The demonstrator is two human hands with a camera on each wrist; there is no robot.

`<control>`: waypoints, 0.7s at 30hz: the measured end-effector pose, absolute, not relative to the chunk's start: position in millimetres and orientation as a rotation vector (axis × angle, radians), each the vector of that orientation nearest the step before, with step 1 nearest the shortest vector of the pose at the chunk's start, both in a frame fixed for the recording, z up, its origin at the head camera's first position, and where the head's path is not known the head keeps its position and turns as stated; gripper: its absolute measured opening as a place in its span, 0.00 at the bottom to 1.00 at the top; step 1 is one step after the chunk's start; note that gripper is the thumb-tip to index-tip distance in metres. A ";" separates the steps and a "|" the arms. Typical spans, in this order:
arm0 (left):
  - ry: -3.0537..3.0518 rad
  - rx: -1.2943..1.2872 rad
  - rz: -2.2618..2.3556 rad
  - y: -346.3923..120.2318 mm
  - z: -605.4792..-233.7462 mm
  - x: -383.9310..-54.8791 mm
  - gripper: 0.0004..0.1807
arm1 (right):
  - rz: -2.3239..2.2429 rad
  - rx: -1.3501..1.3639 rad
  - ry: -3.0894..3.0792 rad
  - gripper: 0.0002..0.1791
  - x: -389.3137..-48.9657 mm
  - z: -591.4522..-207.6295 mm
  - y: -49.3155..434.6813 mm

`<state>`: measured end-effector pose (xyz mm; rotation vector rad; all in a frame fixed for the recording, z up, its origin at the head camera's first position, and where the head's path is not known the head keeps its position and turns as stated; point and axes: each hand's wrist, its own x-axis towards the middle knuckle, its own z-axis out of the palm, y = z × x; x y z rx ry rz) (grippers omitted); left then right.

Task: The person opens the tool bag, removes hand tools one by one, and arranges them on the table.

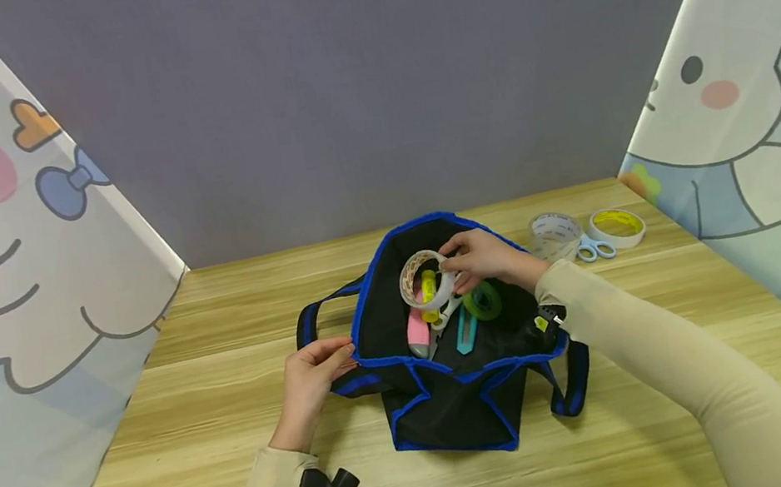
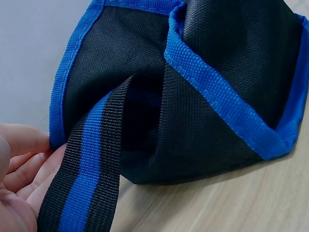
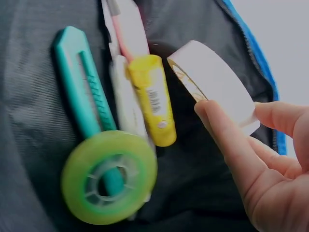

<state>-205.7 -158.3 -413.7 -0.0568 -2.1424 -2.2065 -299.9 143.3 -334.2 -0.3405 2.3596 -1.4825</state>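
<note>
A black tool bag with blue trim [image 1: 454,415] stands open on the table. At its left rim my left hand [image 1: 313,381] pinches the blue edging, beside a black-and-blue strap [image 2: 89,159]. Inside the mouth, my right hand [image 1: 483,256] grips a white roll of tape [image 3: 217,79] between thumb and fingers. Under and around that roll lie a yellow tube-shaped item with a label [image 3: 154,101], a teal utility knife [image 3: 79,82], a green roll of tape [image 3: 77,174], white-handled scissors [image 1: 448,312] and a pink item with a grey end [image 1: 417,332].
Right of the bag on the wooden table [image 1: 224,344] are a clear roll of tape [image 1: 553,229], light blue scissors [image 1: 596,248] and a white roll of tape with a yellow inside [image 1: 632,239]. A grey panel [image 1: 368,95] rises behind; printed panels flank both sides.
</note>
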 end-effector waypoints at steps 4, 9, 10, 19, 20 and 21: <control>-2.148 -0.059 -2.200 -158.5 -414.1 -206.7 0.09 | -1.482 -0.363 2.362 0.23 -300.5 -325.0 145.1; -2.155 -0.057 -2.194 -159.6 -414.2 -206.4 0.09 | -1.502 -0.381 2.333 0.24 -299.4 -317.3 149.8; -2.155 -0.056 -2.194 -159.7 -414.3 -206.3 0.09 | -1.510 -0.384 2.329 0.24 -298.9 -316.0 151.2; -2.151 -0.061 -2.201 -159.4 -415.3 -206.5 0.09 | -1.695 -0.421 2.267 0.24 -292.5 -302.3 169.9; -2.149 -0.065 -2.201 -159.4 -415.2 -206.6 0.09 | -1.720 -0.418 2.262 0.24 -291.8 -300.2 173.0; -2.148 -0.065 -2.202 -159.3 -415.2 -206.7 0.09 | -1.745 -0.416 2.254 0.24 -290.9 -297.9 176.3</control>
